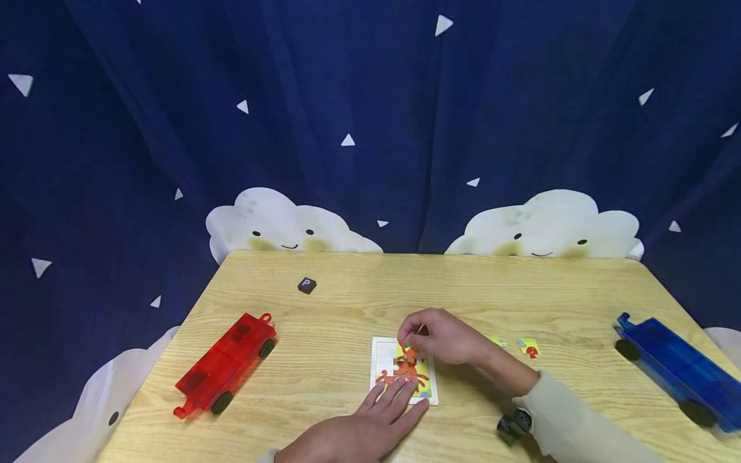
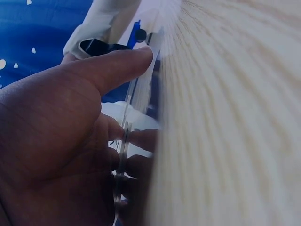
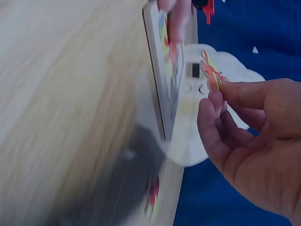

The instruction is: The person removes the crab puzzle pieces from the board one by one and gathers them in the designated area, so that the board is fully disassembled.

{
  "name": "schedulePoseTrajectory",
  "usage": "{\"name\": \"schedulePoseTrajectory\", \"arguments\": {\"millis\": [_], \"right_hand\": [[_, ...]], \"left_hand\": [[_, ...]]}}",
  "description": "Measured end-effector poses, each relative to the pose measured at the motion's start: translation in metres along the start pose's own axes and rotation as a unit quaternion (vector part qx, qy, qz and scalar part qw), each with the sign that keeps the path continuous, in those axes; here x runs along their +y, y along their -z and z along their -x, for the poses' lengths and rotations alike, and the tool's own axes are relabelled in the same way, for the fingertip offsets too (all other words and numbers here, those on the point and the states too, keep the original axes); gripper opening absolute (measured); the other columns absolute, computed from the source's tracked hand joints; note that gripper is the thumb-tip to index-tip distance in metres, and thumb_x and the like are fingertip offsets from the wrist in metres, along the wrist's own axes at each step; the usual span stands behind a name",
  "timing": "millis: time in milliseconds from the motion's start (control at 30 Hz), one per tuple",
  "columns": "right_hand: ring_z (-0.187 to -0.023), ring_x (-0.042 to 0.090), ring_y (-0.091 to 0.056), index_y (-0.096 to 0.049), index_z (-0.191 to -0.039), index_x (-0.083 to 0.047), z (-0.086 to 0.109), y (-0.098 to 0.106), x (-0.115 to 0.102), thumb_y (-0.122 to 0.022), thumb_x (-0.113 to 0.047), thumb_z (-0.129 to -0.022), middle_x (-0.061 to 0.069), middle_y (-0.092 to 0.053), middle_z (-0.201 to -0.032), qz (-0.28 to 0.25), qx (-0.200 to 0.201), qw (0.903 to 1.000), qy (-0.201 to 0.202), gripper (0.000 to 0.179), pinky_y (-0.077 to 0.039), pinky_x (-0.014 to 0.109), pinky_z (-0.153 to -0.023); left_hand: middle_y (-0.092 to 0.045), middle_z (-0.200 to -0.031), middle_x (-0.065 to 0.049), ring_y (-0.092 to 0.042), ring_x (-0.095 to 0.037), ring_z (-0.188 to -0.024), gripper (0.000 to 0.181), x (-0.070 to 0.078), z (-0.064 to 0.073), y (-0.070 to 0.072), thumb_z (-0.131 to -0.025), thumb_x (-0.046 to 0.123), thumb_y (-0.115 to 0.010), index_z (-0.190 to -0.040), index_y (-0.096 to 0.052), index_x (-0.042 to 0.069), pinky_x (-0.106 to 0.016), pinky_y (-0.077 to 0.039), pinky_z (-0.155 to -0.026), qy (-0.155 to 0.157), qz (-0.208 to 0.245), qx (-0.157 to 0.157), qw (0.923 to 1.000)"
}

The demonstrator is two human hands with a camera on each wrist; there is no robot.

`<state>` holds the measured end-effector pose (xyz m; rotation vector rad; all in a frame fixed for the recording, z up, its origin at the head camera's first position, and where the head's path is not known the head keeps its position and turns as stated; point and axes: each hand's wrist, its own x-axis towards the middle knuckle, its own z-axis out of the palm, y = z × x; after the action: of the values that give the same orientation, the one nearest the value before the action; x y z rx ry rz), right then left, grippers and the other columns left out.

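Well, puzzle piece [image 3: 211,77] in right hand [image 1: 447,335]

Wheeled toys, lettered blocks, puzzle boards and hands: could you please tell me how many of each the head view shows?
Wheeled toys: 2, a red toy and a blue toy
Lettered block: 1
Puzzle board: 1
Hands: 2, left hand and right hand
Total: 6

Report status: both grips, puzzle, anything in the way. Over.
Right grip pinching puzzle piece, clear of the board. Left grip resting on board's near edge. Board partly filled, no obstruction apparent. Two loose pieces to the right.
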<state>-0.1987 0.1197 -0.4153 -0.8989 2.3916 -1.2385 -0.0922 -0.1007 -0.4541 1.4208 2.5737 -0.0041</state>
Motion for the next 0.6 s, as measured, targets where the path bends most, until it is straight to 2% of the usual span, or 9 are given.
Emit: {"name": "schedulePoseTrajectory", "arguments": {"millis": [100,267,600], "right_hand": [[-0.073,0.014,-0.062,-0.073,-0.096,-0.009,0.009,0.012,0.005,-0.061,0.001,-0.098,0.003,-0.069,-0.086,0.026,0.013,0.9996,0.0,0.015,-0.051,0.027,-0.067],[-0.072,0.012,-0.059,-0.073,-0.097,-0.011,0.027,0.028,0.014,-0.061,-0.003,-0.1,0.0,-0.068,-0.086,0.045,0.012,0.9987,-0.018,0.015,-0.05,0.027,-0.065],[-0.072,0.011,-0.058,-0.072,-0.098,-0.011,0.06,0.045,0.03,-0.061,-0.004,-0.101,0.0,-0.066,-0.084,0.041,-0.007,0.9985,-0.037,0.013,-0.049,0.026,-0.065]], "left_hand": [[-0.01,-0.17,-0.019,-0.01,-0.034,-0.155,0.104,0.0,0.0,0.001,-0.094,0.073,-0.052,-0.166,-0.01,0.012,-0.046,-0.021,-0.121,0.001,0.005,0.0,1.0],[-0.01,-0.17,-0.019,-0.011,-0.034,-0.155,0.103,0.0,0.0,0.0,-0.094,0.073,-0.051,-0.166,-0.01,0.012,-0.047,-0.021,-0.121,-0.001,0.007,0.005,1.0],[-0.011,-0.169,-0.02,-0.012,-0.032,-0.155,0.1,0.001,0.001,-0.001,-0.096,0.073,-0.048,-0.166,-0.011,0.012,-0.047,-0.021,-0.121,0.0,0.003,0.014,0.9999]]}}
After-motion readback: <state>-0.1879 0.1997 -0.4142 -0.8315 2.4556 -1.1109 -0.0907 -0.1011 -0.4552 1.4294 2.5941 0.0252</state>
